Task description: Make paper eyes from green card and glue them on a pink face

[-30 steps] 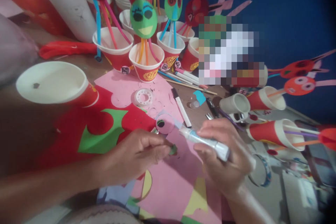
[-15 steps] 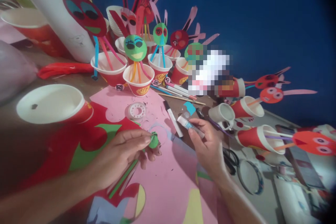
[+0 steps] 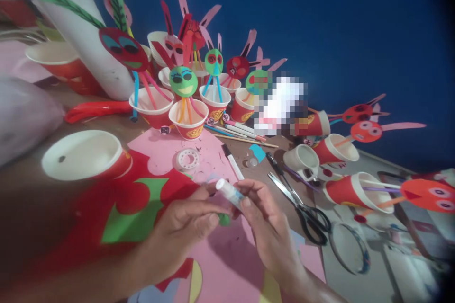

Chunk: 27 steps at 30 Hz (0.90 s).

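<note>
My left hand (image 3: 185, 227) pinches a small green paper piece (image 3: 224, 219) between thumb and fingers; most of the piece is hidden. In my right hand (image 3: 268, 220) is a glue stick (image 3: 227, 190), tilted with its white end to the upper left. That end stays above my left fingertips, and the two hands are close together. Below them lies a pink paper sheet (image 3: 213, 265). Red paper (image 3: 85, 208) with cut-out curves and a green paper scrap (image 3: 149, 208) lie left of my left hand.
Black-handled scissors (image 3: 302, 213) and a hair band (image 3: 350, 251) lie to the right. A marker (image 3: 232, 162) and a tape ring (image 3: 188, 158) are ahead. Red paper cups (image 3: 188, 125) with paper-faced figures stand behind; a large cup (image 3: 83, 154) lies left. A white mug (image 3: 302, 161) is at right.
My right hand has brought the glue stick left and down, close to the green piece. My left hand has moved right and lower. The scissors now show more fully.
</note>
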{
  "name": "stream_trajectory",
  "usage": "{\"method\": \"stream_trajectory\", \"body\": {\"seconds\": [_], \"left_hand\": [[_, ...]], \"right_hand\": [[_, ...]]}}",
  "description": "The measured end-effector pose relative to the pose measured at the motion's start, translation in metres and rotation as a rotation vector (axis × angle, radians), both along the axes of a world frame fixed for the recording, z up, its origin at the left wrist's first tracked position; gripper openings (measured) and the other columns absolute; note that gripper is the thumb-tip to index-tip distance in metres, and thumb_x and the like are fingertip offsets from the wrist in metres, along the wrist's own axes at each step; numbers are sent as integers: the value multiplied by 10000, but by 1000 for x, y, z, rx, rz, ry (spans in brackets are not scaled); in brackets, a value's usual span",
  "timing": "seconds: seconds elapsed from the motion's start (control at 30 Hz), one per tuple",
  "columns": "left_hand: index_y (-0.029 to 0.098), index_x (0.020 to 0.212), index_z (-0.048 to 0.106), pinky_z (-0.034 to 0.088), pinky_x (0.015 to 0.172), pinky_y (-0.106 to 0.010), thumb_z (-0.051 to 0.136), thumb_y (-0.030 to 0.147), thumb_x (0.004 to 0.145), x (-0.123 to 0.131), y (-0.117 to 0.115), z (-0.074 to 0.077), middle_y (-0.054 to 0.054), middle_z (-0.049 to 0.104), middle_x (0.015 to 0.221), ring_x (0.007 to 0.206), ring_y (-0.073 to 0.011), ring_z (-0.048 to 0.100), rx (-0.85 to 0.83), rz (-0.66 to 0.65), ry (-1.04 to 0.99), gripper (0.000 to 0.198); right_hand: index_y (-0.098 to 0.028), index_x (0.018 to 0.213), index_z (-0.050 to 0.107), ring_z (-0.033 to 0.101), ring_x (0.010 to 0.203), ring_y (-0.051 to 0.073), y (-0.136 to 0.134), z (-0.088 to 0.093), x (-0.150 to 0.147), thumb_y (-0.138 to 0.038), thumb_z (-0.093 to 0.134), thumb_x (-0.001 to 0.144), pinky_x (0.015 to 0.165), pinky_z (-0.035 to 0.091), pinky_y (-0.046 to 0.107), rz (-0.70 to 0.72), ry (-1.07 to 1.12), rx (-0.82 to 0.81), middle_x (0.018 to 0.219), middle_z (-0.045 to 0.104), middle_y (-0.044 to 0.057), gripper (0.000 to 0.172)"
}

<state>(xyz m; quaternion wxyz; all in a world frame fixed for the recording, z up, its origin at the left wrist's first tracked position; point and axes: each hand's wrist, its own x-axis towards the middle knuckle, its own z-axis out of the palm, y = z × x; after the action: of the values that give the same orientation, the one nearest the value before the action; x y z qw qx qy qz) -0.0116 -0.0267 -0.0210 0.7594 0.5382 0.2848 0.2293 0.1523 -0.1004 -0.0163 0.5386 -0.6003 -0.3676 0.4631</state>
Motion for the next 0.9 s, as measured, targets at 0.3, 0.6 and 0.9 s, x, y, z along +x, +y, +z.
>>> {"method": "stream_trajectory", "body": {"seconds": [0.3,0.6,0.9], "left_hand": [[263,945,760,465,835,-290,596,297,900,-2,-1,-1,-53,680,933,886,-185,590,4,97,-11,173],[193,1044,712,517,662,-353,521,257,946,5,-2,-2,-57,673,701,670,-200,661,-316,0,-369,224],[211,1057,725,538,752,-359,547,287,934,-1,2,-1,-68,736,868,739,-198,688,-331,36,-315,229]], "right_hand": [[-224,1016,569,593,716,116,8,1,-20,-445,581,898,631,501,238,68,348,-22,1062,630,46,250],[-124,713,630,473,394,78,6,-16,-9,-694,433,865,444,336,211,242,553,-329,535,560,0,622],[-172,633,513,408,424,73,12,-5,-9,-672,548,805,455,333,218,286,339,-251,534,501,-21,530]]}}
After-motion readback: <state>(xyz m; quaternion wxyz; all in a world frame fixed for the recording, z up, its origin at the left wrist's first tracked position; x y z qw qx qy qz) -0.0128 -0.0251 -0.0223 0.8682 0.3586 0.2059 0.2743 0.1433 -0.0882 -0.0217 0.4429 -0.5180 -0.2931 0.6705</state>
